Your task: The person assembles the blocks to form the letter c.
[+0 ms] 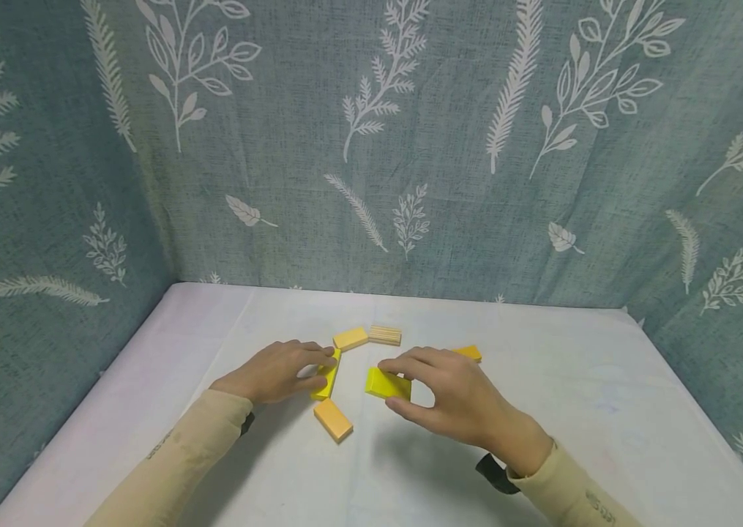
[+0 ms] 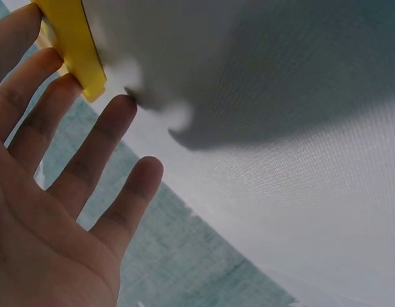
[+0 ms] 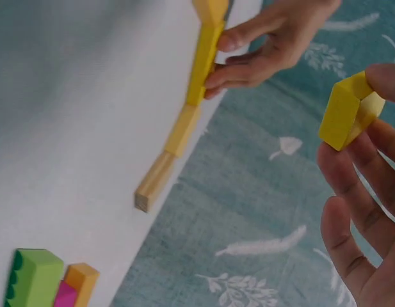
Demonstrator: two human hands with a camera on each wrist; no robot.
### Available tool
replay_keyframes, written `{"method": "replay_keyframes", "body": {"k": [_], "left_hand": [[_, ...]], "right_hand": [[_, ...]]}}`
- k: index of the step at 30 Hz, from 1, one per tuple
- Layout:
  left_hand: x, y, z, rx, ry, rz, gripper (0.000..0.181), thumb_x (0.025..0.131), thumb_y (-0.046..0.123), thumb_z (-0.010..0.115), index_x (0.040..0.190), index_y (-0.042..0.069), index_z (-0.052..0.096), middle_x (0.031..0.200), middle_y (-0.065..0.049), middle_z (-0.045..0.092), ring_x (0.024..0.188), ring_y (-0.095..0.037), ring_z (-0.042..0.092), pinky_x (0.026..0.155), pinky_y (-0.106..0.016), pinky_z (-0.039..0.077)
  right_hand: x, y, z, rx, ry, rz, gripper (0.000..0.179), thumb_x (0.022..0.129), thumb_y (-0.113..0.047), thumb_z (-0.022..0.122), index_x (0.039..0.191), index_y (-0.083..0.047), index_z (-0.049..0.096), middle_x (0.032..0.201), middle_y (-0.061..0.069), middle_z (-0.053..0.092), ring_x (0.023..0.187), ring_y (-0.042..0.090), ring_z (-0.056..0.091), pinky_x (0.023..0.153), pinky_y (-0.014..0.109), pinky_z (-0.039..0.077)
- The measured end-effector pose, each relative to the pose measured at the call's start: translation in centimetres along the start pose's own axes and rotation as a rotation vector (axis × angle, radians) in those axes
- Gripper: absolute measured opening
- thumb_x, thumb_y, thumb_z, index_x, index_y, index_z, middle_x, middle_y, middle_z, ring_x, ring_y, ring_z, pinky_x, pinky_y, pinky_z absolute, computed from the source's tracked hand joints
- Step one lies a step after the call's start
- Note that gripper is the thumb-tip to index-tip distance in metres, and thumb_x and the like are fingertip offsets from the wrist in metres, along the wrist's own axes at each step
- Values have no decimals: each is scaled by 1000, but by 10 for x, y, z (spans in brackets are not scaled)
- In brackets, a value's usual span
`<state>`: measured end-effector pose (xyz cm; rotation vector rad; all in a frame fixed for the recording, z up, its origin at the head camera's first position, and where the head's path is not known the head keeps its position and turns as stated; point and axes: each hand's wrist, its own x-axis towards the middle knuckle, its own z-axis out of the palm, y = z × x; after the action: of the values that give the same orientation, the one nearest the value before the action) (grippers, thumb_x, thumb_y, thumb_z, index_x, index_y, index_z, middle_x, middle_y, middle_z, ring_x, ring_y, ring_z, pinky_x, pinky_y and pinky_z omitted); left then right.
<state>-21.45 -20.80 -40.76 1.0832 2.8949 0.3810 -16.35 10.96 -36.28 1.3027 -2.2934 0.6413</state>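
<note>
In the head view my right hand [image 1: 450, 391] holds a yellow block [image 1: 387, 383] between thumb and fingertips, raised over the table; the right wrist view shows the same block [image 3: 341, 115] with the lower fingers spread below it. On the left, my left hand [image 1: 279, 373] touches another yellow block [image 1: 334, 373] with thumb and fingertips along its side. That block is one of a curved row on the white cloth. An orange-yellow block [image 1: 333, 420] lies at its near end. Beyond its far end come a pale yellow block [image 1: 351, 338] and a ridged wooden block [image 1: 385, 335].
Behind the right hand an orange block [image 1: 468, 353] shows partly. In the right wrist view a green block [image 3: 37, 275] with a scalloped side and a magenta block [image 3: 65, 294] stand next to it. A leaf-patterned teal curtain [image 1: 318, 146] borders the white table [image 1: 608, 380].
</note>
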Motion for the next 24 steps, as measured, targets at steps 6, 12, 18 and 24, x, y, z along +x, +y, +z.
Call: {"method": "replay_keyframes", "body": {"k": [6, 12, 18, 24], "left_hand": [[1, -1, 1, -2, -7, -10, 36, 96, 27, 72, 131, 16, 70, 142, -5, 61, 113, -28, 64, 92, -45, 53], [1, -1, 2, -11, -16, -15, 37, 96, 27, 71, 132, 16, 69, 142, -6, 60, 116, -30, 63, 95, -48, 52], [-1, -1, 2, -5, -8, -15, 37, 96, 27, 72, 131, 16, 69, 142, -5, 60, 116, -30, 63, 94, -48, 52], [-1, -1, 1, -6, -1, 0, 36, 96, 25, 71, 131, 16, 69, 142, -6, 61, 117, -31, 63, 95, -50, 51]], "right_hand": [[-5, 3, 11, -7, -63, 25, 38, 89, -35, 79, 123, -20, 72, 107, -11, 71, 87, 4, 64, 79, 21, 55], [-10, 4, 19, -37, -155, 67, 37, 90, -40, 77, 122, -22, 73, 105, -13, 71, 86, 4, 65, 77, 22, 55], [-11, 2, 24, -26, -277, 130, 36, 91, -39, 77, 122, -23, 73, 105, -12, 70, 88, 5, 65, 76, 20, 54], [-10, 0, 30, -9, -374, 168, 33, 91, -37, 77, 121, -23, 74, 104, -12, 70, 87, 3, 63, 76, 19, 53]]}}
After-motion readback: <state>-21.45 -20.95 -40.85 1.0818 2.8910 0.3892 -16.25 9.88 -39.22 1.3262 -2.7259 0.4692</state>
